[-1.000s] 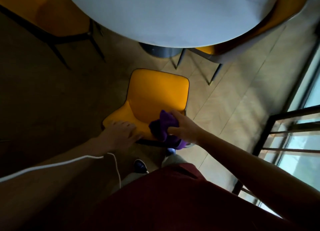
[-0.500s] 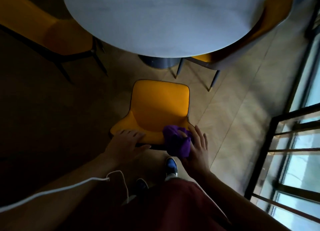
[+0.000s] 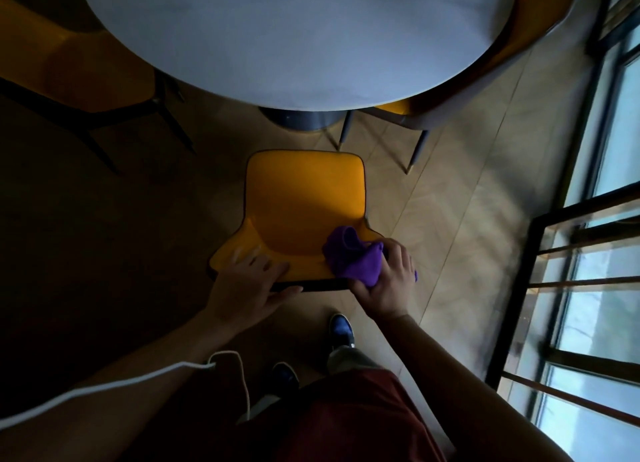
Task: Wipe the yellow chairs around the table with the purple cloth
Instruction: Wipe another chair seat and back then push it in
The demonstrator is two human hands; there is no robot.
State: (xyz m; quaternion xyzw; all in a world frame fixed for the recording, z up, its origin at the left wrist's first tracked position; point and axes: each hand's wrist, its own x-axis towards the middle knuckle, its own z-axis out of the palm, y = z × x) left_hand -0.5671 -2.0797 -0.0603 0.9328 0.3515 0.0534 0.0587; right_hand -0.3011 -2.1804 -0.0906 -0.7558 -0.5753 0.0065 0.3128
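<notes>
Top-down head view. A yellow moulded chair with dark edge piping [image 3: 304, 205] stands on the pale wood-plank floor [image 3: 450, 201], just in front of a round grey worktop [image 3: 294, 35]. The right hand [image 3: 384, 281] closes its grip on a bunched purple cloth [image 3: 353, 257], fingers wrapped over the cloth's right side and thumb below it; the cloth lies pressed on the right end of the chair's back edge, mostly left of and above the hand. The left hand [image 3: 249, 285] rests flat on the left end of the same back edge, grip spread, holding nothing. Two further yellow chairs stand by the worktop: one at upper left [image 3: 86, 70], one at upper right [image 3: 398, 108], partly hidden beneath it.
</notes>
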